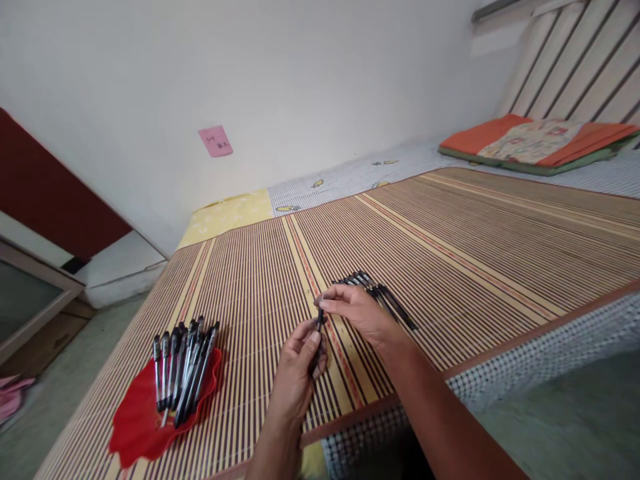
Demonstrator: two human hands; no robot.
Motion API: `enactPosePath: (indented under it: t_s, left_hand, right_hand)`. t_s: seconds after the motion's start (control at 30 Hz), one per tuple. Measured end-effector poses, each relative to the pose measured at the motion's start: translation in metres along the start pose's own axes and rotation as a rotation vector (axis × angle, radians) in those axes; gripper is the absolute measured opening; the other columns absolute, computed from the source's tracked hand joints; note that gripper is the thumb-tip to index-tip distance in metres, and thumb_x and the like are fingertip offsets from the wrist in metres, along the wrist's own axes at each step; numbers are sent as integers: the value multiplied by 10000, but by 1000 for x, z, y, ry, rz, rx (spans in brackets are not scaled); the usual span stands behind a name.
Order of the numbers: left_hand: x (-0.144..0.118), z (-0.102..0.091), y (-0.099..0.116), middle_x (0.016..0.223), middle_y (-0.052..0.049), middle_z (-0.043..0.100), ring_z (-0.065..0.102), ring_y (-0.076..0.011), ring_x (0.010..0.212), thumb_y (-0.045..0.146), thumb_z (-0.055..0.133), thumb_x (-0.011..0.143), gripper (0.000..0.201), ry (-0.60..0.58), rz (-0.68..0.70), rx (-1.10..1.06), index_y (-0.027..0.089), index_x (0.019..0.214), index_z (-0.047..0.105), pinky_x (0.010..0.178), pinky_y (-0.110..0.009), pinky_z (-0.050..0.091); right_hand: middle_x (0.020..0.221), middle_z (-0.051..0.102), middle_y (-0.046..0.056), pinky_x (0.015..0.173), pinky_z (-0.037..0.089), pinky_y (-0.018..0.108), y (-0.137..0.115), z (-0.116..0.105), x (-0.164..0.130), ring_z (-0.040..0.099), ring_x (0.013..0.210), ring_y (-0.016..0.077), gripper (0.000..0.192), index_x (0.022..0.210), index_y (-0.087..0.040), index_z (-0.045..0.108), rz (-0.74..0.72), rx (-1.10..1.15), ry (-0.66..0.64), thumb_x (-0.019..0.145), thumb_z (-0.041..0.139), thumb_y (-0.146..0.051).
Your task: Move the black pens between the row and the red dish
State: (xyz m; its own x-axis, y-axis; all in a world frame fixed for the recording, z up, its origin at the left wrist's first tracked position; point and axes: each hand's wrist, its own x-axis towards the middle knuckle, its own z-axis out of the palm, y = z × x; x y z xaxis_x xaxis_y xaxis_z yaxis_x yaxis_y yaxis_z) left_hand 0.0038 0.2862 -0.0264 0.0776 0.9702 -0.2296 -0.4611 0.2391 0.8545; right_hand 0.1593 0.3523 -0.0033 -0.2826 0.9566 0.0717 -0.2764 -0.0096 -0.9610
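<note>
Both hands meet over the bed mat, left hand (299, 370) and right hand (357, 313) pinched on one black pen (319, 325) between them; best keep cap and barrel in line, loose pens (383, 297) behind right hand, red dish (137, 417) left.

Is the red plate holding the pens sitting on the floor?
No, the red plate with pens lies on the striped mat atop the bed.

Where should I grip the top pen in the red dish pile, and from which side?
Probably the bare barrel mid-length on the top pen, pinched from above. The pens lie nearly flat, side by side across the red dish, their upper faces exposed and their tips crowded together.
</note>
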Motion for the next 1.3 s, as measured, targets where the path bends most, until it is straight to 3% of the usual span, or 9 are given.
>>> enactPosePath:
  t_s: [0.23, 0.5, 0.67, 0.87, 0.97, 1.13, 1.2, 1.3]
  left_hand:
    - [-2, 4, 4, 705, 20, 572, 461, -46, 535, 381, 882, 693, 467, -7, 4, 7, 172, 1072, 707, 503, -140, 396]
    - [-2, 5, 3, 689, 31, 549, 452, -43, 540, 387, 895, 670, 476, 3, -13, 9, 172, 1053, 712, 517, -138, 402]
    - [1, 3, 0, 667, 36, 543, 423, -40, 502, 386, 862, 715, 444, -22, 32, 30, 166, 1069, 710, 468, -138, 359]
    - [2, 4, -7, 782, -15, 654, 530, -82, 587, 395, 862, 683, 416, 126, 206, 179, 164, 1006, 736, 540, -179, 445]
    - [1, 4, -8, 847, -39, 692, 560, -106, 621, 384, 829, 714, 390, 225, 306, 304, 169, 1027, 743, 565, -203, 465]
    - [4, -4, -2, 872, -52, 697, 593, -133, 667, 378, 820, 710, 413, 409, 378, 364, 162, 1049, 723, 572, -218, 477]
    - [9, -10, 2, 773, -13, 659, 538, -100, 572, 387, 833, 683, 435, 467, 377, 268, 155, 1026, 700, 510, -196, 440]
    - [14, -17, 6, 693, 37, 596, 476, -67, 500, 381, 856, 648, 460, 473, 383, 119, 157, 1003, 667, 448, -165, 383]
  right_hand:
    - [925, 715, 42, 890, 465, 341, 2, -3, 1, 637, 890, 173, 198, 935, -200, 745, 0, 17, -36, 789, 696, -325]
    - [755, 654, -1, 751, 461, 300, 1, -1, 1, 583, 726, 140, 219, 800, -191, 703, 31, 55, 24, 744, 760, -395]
    - [799, 681, 11, 810, 461, 310, -2, -1, -1, 604, 792, 155, 240, 837, -181, 728, 0, -9, -11, 731, 757, -394]
    - [648, 572, -43, 671, 438, 278, 5, 6, 5, 524, 646, 128, 236, 697, -193, 625, -18, -67, 70, 716, 734, -402]
    - [648, 590, -36, 661, 440, 274, 14, 16, 10, 542, 655, 137, 203, 712, -190, 629, -57, -147, 145, 733, 702, -377]
    - [860, 718, 47, 764, 497, 298, 30, 47, 10, 660, 822, 190, 219, 918, -174, 685, -77, -284, 204, 891, 541, -336]
    - [1038, 731, 94, 901, 482, 334, 33, 56, 7, 658, 993, 218, 304, 1060, -168, 691, -113, -506, 176, 961, 440, -308]
    - [1349, 615, 168, 1095, 347, 449, 34, 54, 3, 506, 1289, 303, 374, 1244, -134, 642, -115, -987, 232, 977, 441, -302]
